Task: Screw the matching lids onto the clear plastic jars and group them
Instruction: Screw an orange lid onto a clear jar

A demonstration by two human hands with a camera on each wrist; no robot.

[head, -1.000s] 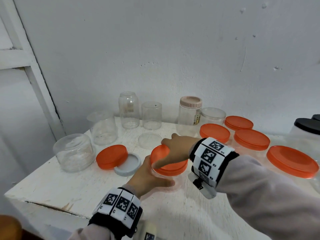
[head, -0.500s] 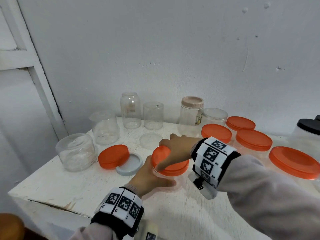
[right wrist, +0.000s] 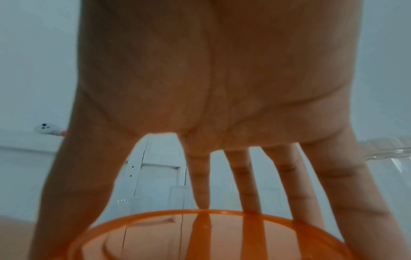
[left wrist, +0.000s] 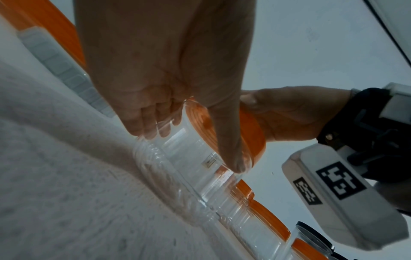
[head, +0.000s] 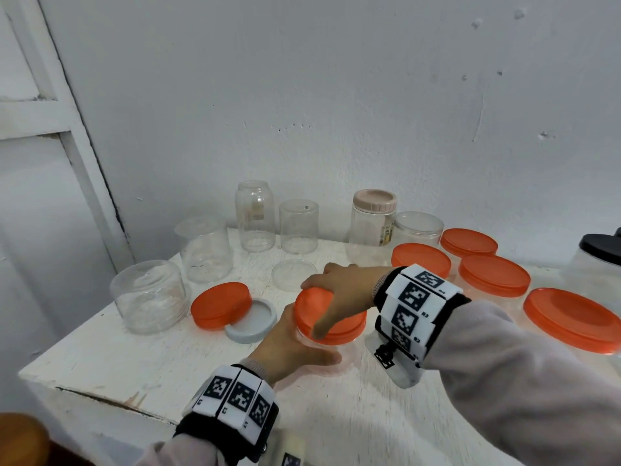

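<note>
White painted table [head: 141,361] against a white wall carries our work; its near-left edge lies bare. Near the front our left hand [head: 285,348] wraps the clear jar [left wrist: 200,158] while our right hand [head: 339,290] claws over its orange lid [head: 339,326], fingers [right wrist: 201,184] gripping the rim. A loose orange lid [head: 220,306] and grey lid [head: 255,326] lie just left; capped jars [head: 492,280] crowd the right, open jars [head: 149,297] behind.
</note>
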